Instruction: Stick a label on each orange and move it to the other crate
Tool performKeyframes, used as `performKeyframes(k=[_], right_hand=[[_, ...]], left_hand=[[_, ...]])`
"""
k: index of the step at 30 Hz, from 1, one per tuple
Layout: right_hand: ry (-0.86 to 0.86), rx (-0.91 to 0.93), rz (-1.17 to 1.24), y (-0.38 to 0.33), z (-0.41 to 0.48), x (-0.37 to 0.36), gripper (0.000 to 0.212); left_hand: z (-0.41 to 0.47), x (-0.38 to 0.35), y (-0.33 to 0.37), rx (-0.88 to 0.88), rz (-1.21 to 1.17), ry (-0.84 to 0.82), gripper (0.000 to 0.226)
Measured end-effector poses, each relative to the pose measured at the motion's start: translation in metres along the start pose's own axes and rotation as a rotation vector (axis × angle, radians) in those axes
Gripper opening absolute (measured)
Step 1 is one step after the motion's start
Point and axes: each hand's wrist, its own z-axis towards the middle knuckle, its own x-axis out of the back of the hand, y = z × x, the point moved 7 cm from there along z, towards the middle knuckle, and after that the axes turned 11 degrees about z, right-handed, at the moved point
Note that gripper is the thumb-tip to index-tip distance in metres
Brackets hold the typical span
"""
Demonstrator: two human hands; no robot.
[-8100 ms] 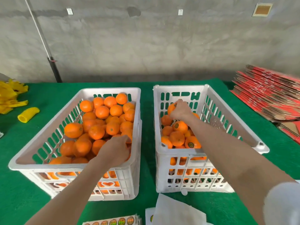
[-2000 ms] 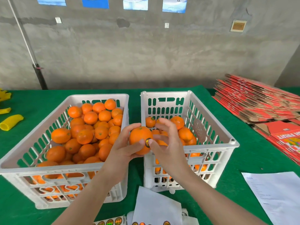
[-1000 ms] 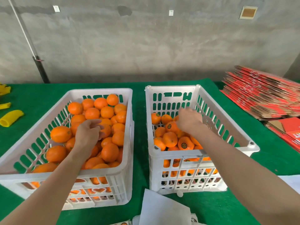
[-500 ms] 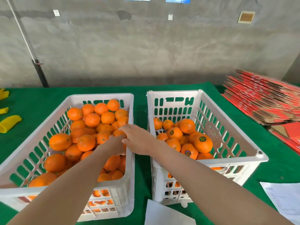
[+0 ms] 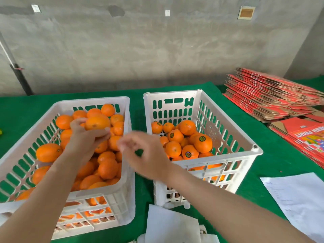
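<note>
1. Orange (image 5: 97,122), with no label on its visible side, is held up over the full left crate (image 5: 93,100), gripped from beneath by the curled fingers of the left hand (image 5: 85,139).
2. Between the crates, the right hand (image 5: 143,155) is blurred, fingers bent; whether a label is pinched cannot be told.
3. Labelled oranges (image 5: 202,143) are piled in the right crate (image 5: 217,163).
4. Labelling is judged the step in hand; next, a sticker must be pressed flat on the peel before the fruit is moved rightward.
</note>
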Motion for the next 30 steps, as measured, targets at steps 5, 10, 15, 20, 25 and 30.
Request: performKeyframes(k=[5, 10, 15, 20, 25, 30], right_hand=[[-0.574, -0.341, -0.276, 0.042, -0.118, -0.035, 0.022], [-0.838, -0.855, -0.84, 0.113, -0.198, -0.009, 0.05], [-0.722, -0.853, -0.929, 0.134, -0.21, -0.007, 0.053], [-0.514, -0.893, -0.629, 0.142, -0.213, -0.001, 0.032], [-0.578, -0.952, -0.567, 0.144, -0.219, 0.0, 0.043], [-0.53, -0.903, -0.534, 0.141, -0.221, -0.001, 0.031]], left_hand=[[-0.059, -0.008, 0.009, -0.051, -0.2, -0.216, 0.037], [-0.121, -0.041, 0.008, -0.084, 0.148, -0.437, 0.056], [-0.166, -0.071, -0.023, -0.01, 0.495, -0.547, 0.078], [-0.175, -0.073, -0.097, 0.274, 0.404, -0.496, 0.089], [-0.171, -0.053, -0.154, 0.423, 0.397, -0.422, 0.073], [-0.169, -0.059, -0.166, 0.458, 0.37, -0.46, 0.073]])
